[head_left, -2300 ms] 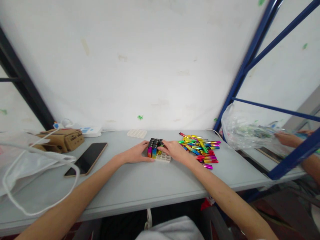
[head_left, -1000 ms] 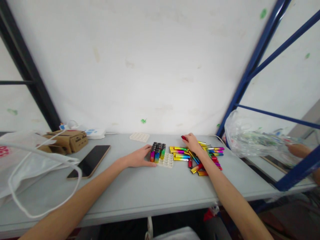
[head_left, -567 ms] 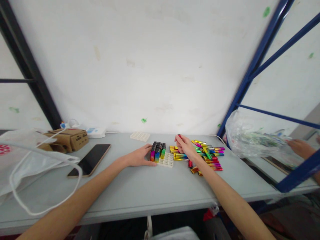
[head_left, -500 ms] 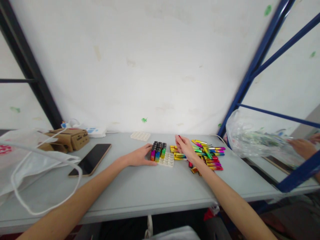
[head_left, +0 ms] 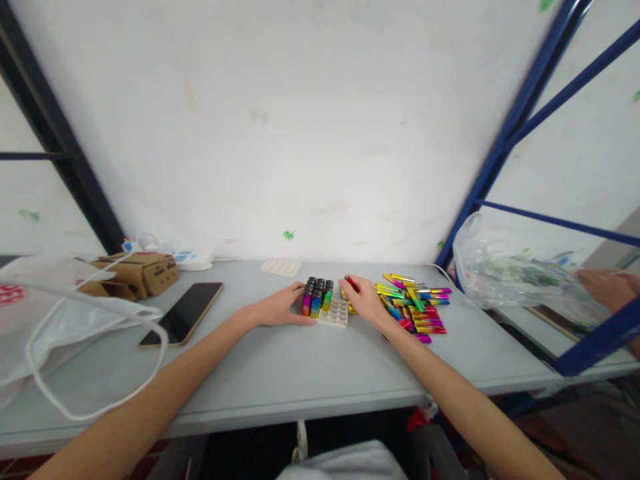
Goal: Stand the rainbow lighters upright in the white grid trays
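A block of bright tubes [head_left: 317,297] stands upright in the far part of the white tray [head_left: 337,315]; its near pockets are bare, so the filling looks roughly half done. The left hand [head_left: 277,308] rests open against the block. The right hand [head_left: 365,303] has its grip closed on a red tube [head_left: 350,283] just beside the tray, and a big pile [head_left: 415,310] lies loose on the counter [head_left: 280,373].

Left hand [head_left: 280,311] flat, right hand [head_left: 364,301] curled
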